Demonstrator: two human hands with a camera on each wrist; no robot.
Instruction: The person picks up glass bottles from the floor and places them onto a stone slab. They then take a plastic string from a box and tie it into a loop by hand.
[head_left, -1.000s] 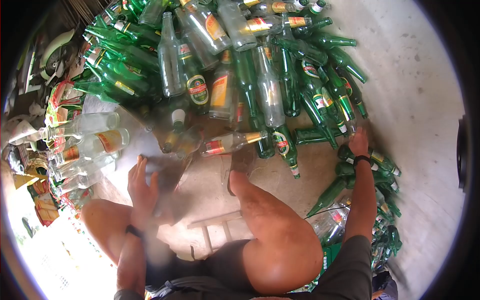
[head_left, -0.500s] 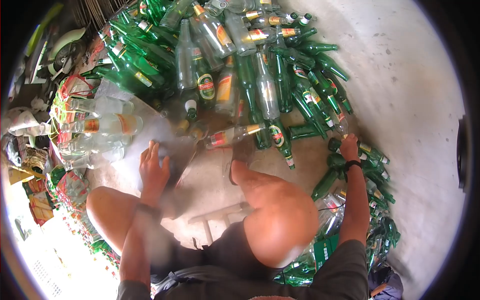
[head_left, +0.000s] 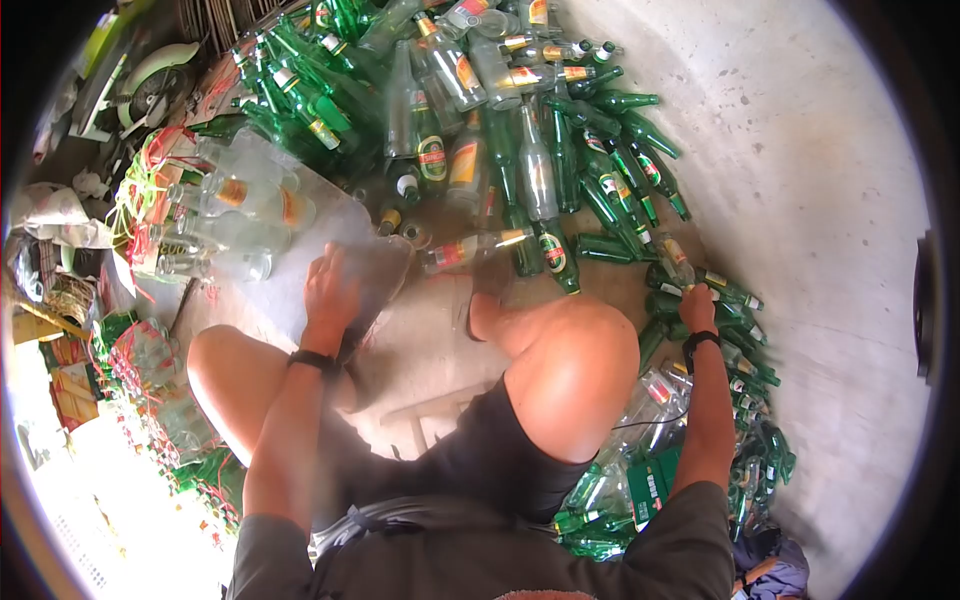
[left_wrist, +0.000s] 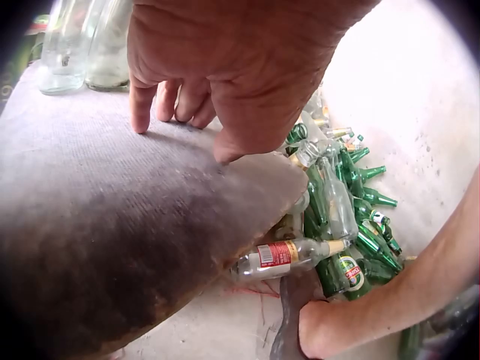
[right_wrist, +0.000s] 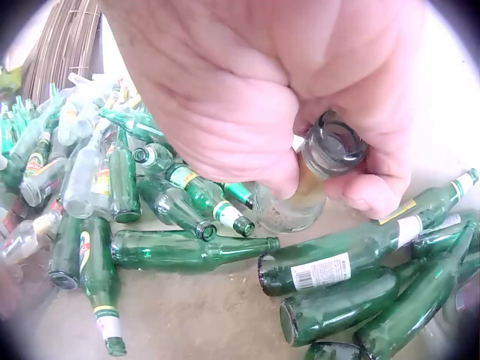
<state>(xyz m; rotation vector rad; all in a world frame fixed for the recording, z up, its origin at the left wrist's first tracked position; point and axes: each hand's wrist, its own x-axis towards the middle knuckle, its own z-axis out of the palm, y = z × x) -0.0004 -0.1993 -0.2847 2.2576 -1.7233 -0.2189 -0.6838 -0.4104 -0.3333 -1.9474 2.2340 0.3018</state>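
Recorder: Right hand (right_wrist: 285,97), right of frame in the head view, had thumb and fingers curled round the neck of a clear bottle (right_wrist: 332,150), just under the lip.

Checker: Why the neck?

Recorder: Judgement only: it was the narrowest part, the one place a single hand closes fully round. The body sat low among green bottles (right_wrist: 187,251) on the concrete floor (head_left: 800,150).

Checker: Orientation?

Recorder: Mouth faced up at the wrist camera, base down and away toward the floor. Long axis was steep; exact tilt not readable. In the head view it appeared to run up-frame from the hand.

Checker: Left hand?

Recorder: Left hand (left_wrist: 225,67) lay flat with fingers straight, tips on a grey sack (left_wrist: 112,225) at centre-left of frame, holding nothing. It was probably pinning the cloth down. Stacked clear bottles (head_left: 230,225) sat beyond it. The hands were well apart, with a knee (head_left: 575,360) between them.
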